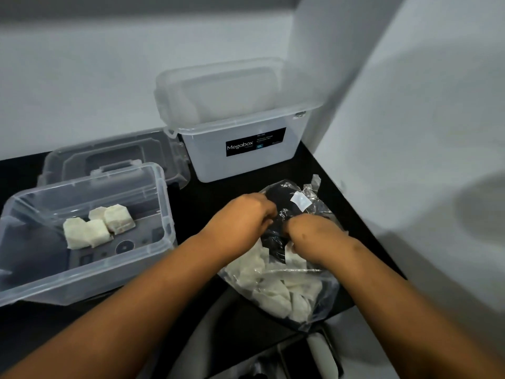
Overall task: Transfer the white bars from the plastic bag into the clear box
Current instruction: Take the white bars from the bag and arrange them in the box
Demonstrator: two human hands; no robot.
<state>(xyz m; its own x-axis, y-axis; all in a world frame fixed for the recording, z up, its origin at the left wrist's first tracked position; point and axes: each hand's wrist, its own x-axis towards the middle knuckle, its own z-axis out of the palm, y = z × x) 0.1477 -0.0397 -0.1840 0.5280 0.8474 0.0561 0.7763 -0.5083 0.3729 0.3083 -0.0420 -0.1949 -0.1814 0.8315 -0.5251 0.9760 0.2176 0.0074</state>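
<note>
Both your hands, left hand (pixel 243 217) and right hand (pixel 311 228), have fingers curled, pinching the crinkly plastic bag (pixel 287 269) on the desk. Its white bars (pixel 281 294) look light and firm; grip one across its sides. Four lie in the clear box (pixel 153 214).

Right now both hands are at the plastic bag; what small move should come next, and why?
Probably spread the plastic bag mouth open and pick one white bar: both hands, left and right, grip its film, and most bars remain inside.
</note>
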